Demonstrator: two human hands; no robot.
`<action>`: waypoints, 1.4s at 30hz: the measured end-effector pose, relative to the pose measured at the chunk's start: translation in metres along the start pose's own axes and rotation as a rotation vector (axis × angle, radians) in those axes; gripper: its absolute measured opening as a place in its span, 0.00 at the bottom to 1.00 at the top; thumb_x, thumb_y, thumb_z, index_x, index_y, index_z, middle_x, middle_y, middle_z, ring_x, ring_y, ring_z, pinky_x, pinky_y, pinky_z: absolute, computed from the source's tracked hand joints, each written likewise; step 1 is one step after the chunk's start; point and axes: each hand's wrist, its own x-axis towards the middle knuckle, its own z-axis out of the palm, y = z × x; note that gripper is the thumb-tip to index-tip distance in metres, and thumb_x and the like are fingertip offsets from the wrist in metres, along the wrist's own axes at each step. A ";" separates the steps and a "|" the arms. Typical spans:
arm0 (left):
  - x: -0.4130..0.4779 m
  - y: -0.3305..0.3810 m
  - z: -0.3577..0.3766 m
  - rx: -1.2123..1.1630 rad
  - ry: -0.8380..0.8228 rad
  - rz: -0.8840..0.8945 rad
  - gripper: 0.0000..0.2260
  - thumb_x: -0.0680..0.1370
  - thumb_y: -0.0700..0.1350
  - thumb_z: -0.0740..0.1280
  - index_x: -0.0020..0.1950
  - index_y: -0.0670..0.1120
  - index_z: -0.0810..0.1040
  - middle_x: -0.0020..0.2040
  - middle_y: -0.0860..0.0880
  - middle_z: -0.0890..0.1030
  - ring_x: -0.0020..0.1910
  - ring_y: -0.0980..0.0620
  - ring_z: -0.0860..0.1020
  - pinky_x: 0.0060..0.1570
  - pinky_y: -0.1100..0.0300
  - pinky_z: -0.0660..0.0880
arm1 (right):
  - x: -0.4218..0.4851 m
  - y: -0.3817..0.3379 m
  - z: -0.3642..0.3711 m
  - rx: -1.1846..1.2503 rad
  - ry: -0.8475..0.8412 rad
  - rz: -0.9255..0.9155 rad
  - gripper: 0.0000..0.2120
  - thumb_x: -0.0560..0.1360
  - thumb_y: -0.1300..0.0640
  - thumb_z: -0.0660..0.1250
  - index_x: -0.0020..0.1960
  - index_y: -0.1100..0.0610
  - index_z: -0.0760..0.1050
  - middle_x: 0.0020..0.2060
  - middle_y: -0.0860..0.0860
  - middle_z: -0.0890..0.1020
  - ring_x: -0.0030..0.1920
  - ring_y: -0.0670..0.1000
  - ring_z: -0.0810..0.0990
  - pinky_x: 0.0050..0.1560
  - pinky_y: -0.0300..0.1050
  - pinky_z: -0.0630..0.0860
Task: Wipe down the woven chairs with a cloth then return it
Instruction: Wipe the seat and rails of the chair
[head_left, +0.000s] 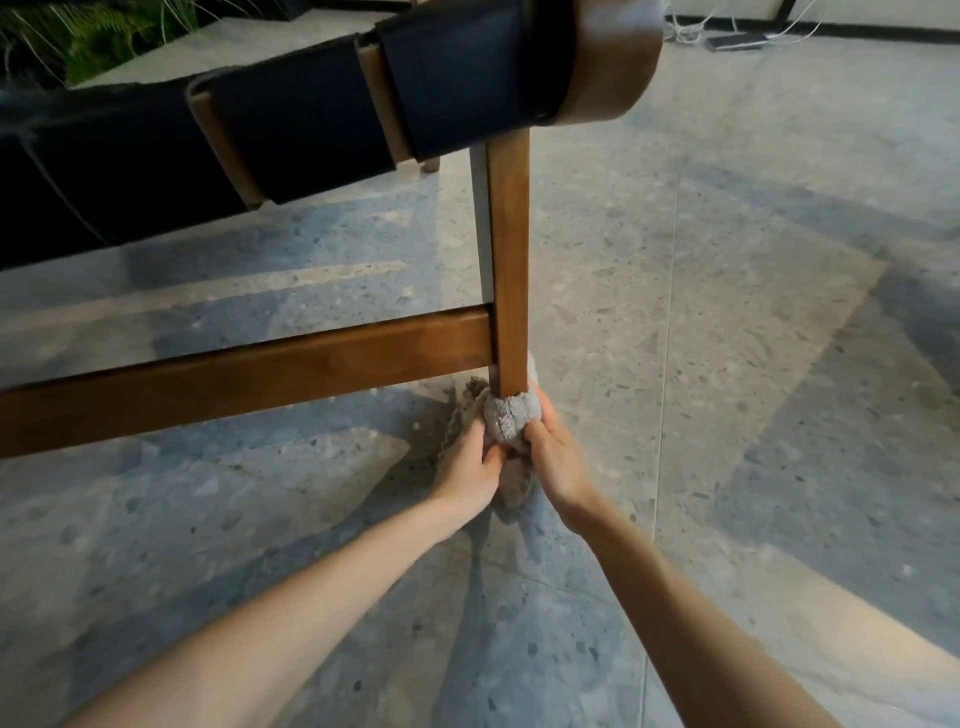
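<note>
Down at centre frame, the grey cloth (508, 422) is wrapped round the foot of the chair leg (510, 270), hiding its tip; the left hand (470, 467) and right hand (553, 457) both curl their fingers into the cloth, gripping it; the woven seat (291, 140) is cut off at the left edge; a plant (88, 36) blurs in the upper left, cables (737, 36) in the upper right.
</note>
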 end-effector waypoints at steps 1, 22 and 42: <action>-0.001 0.000 0.000 0.003 0.002 -0.005 0.18 0.81 0.41 0.58 0.71 0.48 0.65 0.67 0.47 0.73 0.67 0.46 0.70 0.65 0.54 0.67 | 0.001 0.002 0.000 -0.004 0.001 0.016 0.23 0.82 0.62 0.51 0.73 0.43 0.64 0.65 0.47 0.76 0.62 0.43 0.75 0.66 0.48 0.72; -0.084 -0.001 -0.107 -0.107 0.177 0.082 0.19 0.72 0.46 0.74 0.60 0.47 0.74 0.58 0.50 0.78 0.57 0.53 0.77 0.60 0.53 0.74 | -0.065 -0.049 0.037 -0.248 0.214 -0.370 0.19 0.69 0.60 0.75 0.49 0.38 0.74 0.49 0.44 0.74 0.46 0.43 0.77 0.44 0.38 0.77; -0.218 -0.136 -0.382 -0.016 0.791 -0.044 0.17 0.69 0.42 0.76 0.52 0.50 0.74 0.48 0.53 0.80 0.48 0.56 0.78 0.44 0.71 0.70 | -0.054 -0.145 0.351 -0.482 -0.464 -0.416 0.20 0.70 0.54 0.75 0.61 0.49 0.78 0.57 0.47 0.75 0.48 0.44 0.77 0.49 0.33 0.78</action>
